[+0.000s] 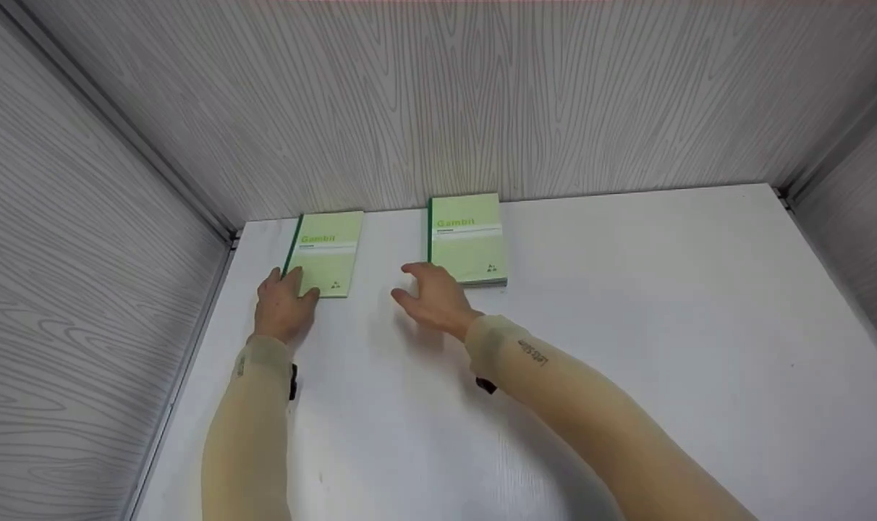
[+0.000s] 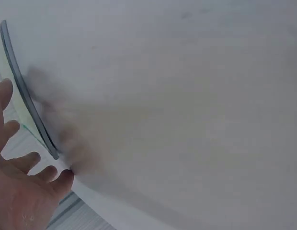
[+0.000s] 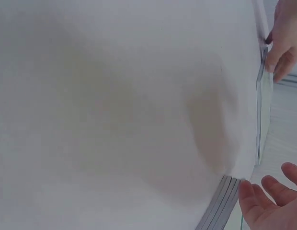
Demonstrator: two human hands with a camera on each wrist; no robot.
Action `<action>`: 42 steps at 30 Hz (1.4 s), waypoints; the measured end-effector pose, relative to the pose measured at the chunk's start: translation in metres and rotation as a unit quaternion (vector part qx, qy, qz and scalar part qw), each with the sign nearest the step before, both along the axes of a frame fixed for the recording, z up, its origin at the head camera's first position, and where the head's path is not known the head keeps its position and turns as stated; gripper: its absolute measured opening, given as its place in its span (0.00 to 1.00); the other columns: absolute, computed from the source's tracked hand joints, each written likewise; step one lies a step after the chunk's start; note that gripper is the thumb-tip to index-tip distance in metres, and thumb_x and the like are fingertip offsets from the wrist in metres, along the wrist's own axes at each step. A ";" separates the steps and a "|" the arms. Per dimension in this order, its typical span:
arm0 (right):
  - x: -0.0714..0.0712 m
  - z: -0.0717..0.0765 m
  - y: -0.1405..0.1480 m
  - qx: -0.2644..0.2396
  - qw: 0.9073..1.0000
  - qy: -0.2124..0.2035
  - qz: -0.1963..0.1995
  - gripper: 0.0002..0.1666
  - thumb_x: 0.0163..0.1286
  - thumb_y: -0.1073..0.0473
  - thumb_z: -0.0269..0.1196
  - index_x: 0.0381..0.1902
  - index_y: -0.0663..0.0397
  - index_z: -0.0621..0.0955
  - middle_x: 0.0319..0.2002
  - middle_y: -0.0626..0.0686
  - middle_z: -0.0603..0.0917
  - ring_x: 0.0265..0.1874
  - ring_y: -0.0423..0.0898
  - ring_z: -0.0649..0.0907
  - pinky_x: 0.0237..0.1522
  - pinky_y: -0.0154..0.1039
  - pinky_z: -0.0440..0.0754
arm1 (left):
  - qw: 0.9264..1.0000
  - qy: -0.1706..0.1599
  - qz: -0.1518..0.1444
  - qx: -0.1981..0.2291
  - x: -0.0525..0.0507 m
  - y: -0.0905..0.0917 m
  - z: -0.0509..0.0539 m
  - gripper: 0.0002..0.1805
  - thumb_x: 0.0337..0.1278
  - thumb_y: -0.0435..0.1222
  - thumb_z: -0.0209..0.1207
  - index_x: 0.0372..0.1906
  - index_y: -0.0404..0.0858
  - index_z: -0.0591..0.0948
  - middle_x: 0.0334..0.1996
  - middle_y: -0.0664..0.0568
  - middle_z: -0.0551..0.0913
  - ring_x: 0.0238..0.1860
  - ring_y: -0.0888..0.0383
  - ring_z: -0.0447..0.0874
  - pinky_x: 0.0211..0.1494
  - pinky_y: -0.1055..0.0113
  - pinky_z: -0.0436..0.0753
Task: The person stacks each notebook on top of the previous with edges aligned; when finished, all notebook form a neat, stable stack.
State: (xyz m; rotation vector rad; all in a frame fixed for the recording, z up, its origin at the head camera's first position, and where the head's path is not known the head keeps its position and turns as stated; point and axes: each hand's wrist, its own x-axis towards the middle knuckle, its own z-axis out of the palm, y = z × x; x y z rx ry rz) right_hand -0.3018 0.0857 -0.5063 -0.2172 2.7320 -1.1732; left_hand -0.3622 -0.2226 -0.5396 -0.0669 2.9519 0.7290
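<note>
Two groups of light green notebooks with dark green spines and "Gambit" on the covers lie flat by the back wall. At the near left corner of the thinner left pile [image 1: 328,268] is my left hand [image 1: 283,307], its fingers spread along the spine side and the thumb at the near edge. In the left wrist view the pile's grey page edge [image 2: 26,93] shows beside the loose fingers. My right hand [image 1: 438,298] hovers by the near left corner of the thicker right stack [image 1: 467,253], thumb and fingers apart, holding nothing. Several layers [image 3: 220,206] show in the right wrist view.
A white tabletop [image 1: 626,304] lies under the notebooks. A grey wood-grain panel [image 1: 438,94] rises behind it, with similar panels at the left [image 1: 69,289] and right [image 1: 865,166]. A gap separates the two piles.
</note>
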 end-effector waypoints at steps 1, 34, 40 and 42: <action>0.000 0.000 -0.006 0.006 1.000 -0.007 0.008 0.37 0.86 0.40 0.60 0.84 0.48 0.74 0.85 0.54 0.75 0.87 0.54 0.72 0.91 0.53 0.67 | 1.000 -0.004 0.000 -0.005 0.000 0.001 -0.001 0.39 0.88 0.49 0.54 0.90 0.36 0.61 0.91 0.26 0.50 0.92 0.25 0.46 0.91 0.29 0.57; -0.021 -0.010 -0.059 -0.121 0.983 -0.135 -0.001 0.35 0.85 0.44 0.63 0.82 0.52 0.76 0.81 0.58 0.79 0.83 0.56 0.76 0.88 0.55 0.71 | 0.925 -0.099 0.171 0.324 -0.001 -0.018 0.015 0.29 0.77 0.31 0.62 0.79 0.37 0.78 0.81 0.39 0.73 0.60 0.58 0.79 0.54 0.76 0.86; -0.026 -0.017 -0.066 -0.259 0.945 -0.196 -0.047 0.32 0.85 0.50 0.65 0.81 0.52 0.76 0.78 0.57 0.80 0.72 0.51 0.84 0.76 0.48 0.84 | 0.888 -0.123 0.154 0.416 0.007 -0.033 0.009 0.32 0.79 0.32 0.65 0.82 0.42 0.76 0.79 0.48 0.73 0.58 0.65 0.81 0.55 0.78 0.87; -0.028 -0.020 -0.066 -0.315 0.922 -0.214 -0.072 0.30 0.85 0.53 0.66 0.80 0.53 0.77 0.76 0.56 0.82 0.65 0.48 0.87 0.71 0.46 0.88 | 0.877 -0.118 0.141 0.443 0.009 -0.037 0.007 0.32 0.79 0.31 0.65 0.82 0.42 0.75 0.74 0.52 0.75 0.58 0.65 0.81 0.56 0.77 0.87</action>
